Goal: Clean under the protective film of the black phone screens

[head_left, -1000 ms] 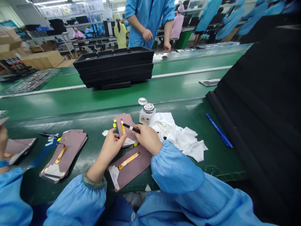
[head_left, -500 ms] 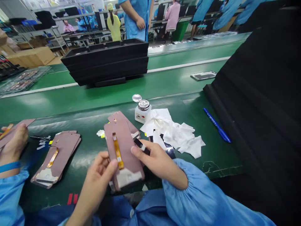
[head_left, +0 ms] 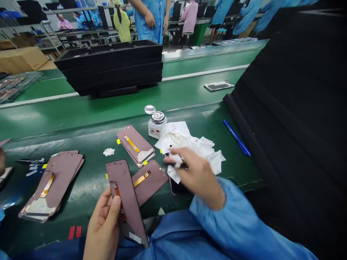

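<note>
My left hand (head_left: pixel 104 220) grips a pinkish phone screen panel (head_left: pixel 127 200) by its left edge, tilted above the table edge. An orange flex cable lies along its back, partly behind my thumb. My right hand (head_left: pixel 195 173), blurred, is closed on a small black tool (head_left: pixel 183 165) with a pale part, over the white wipes (head_left: pixel 202 148). Two more screen panels lie on the mat: one (head_left: pixel 132 139) with its cable showing, another (head_left: pixel 155 180) partly behind the held one. A dark screen (head_left: pixel 177 187) lies under the wipes and my right hand.
A white pump bottle (head_left: pixel 157 126) stands with its lid open. Stacked panels (head_left: pixel 58 177) lie at left near a co-worker's hand (head_left: pixel 2 162). A blue pen (head_left: pixel 237 138), black trays (head_left: pixel 114 68) and a phone frame (head_left: pixel 219 85) are farther off. Black material (head_left: pixel 292 108) rises at right.
The held panel has tilted and moved down and left, uncovering the panels behind. My right hand has moved from the panel to the wipes. The co-worker's hand has drawn left.
</note>
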`<control>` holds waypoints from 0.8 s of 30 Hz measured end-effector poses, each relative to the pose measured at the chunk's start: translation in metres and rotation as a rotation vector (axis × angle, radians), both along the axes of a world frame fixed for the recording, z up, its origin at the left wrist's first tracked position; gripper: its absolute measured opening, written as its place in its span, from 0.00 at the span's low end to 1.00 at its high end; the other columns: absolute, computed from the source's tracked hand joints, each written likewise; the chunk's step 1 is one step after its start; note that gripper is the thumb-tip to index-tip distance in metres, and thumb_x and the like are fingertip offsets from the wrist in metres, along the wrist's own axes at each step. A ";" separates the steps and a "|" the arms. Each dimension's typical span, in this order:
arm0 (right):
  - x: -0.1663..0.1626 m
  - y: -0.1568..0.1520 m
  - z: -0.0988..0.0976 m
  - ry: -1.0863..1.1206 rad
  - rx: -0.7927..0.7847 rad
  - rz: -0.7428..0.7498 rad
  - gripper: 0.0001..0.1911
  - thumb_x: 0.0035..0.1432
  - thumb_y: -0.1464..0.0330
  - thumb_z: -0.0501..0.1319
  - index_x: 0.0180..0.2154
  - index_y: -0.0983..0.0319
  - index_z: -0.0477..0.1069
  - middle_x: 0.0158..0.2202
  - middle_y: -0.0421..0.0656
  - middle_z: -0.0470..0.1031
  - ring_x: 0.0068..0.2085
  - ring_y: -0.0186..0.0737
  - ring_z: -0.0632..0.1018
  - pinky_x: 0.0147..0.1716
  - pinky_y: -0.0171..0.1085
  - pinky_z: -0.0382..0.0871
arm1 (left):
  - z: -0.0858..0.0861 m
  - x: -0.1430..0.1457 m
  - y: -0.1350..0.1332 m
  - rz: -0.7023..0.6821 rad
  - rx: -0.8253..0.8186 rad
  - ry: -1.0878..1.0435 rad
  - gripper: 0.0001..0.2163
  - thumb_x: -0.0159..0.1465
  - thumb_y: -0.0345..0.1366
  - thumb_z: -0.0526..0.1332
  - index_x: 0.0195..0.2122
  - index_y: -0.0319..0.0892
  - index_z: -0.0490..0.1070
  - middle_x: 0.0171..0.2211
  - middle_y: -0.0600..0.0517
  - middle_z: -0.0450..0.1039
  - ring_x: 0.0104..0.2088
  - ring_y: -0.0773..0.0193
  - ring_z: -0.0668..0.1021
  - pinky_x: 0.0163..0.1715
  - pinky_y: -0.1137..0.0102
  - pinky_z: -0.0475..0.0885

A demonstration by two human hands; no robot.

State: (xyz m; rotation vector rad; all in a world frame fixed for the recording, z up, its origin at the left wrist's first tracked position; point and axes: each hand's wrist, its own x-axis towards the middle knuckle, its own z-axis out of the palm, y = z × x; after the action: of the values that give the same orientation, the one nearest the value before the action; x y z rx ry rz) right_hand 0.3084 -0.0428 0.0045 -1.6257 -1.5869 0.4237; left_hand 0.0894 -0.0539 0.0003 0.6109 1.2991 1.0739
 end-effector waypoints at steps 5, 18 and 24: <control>0.056 0.060 -0.010 -0.399 -0.344 -0.293 0.38 0.55 0.47 0.58 0.61 0.62 0.60 0.56 0.55 0.69 0.49 0.58 0.76 0.41 0.48 0.70 | 0.004 0.004 0.004 0.060 -0.020 -0.053 0.22 0.45 0.40 0.75 0.42 0.45 0.74 0.35 0.52 0.82 0.34 0.64 0.81 0.33 0.78 0.77; 0.114 0.058 0.012 -0.416 -0.062 -0.665 0.26 0.59 0.55 0.58 0.55 0.62 0.69 0.53 0.55 0.71 0.49 0.57 0.75 0.42 0.47 0.68 | -0.003 -0.005 0.012 0.093 -0.010 -0.029 0.18 0.43 0.39 0.75 0.34 0.44 0.75 0.21 0.57 0.73 0.20 0.71 0.72 0.20 0.81 0.70; 0.042 0.059 -0.020 -0.394 -0.154 -0.169 0.19 0.58 0.57 0.62 0.49 0.58 0.72 0.46 0.44 0.75 0.42 0.43 0.78 0.38 0.37 0.69 | -0.002 -0.002 0.013 0.069 -0.028 -0.031 0.18 0.44 0.40 0.75 0.36 0.45 0.75 0.22 0.57 0.72 0.21 0.71 0.71 0.22 0.81 0.70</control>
State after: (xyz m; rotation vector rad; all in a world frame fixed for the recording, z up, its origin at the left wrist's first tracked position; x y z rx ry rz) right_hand 0.3507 0.0165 -0.0153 -2.0393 -1.7131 0.1423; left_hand 0.0870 -0.0412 -0.0013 0.5292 1.3140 1.1158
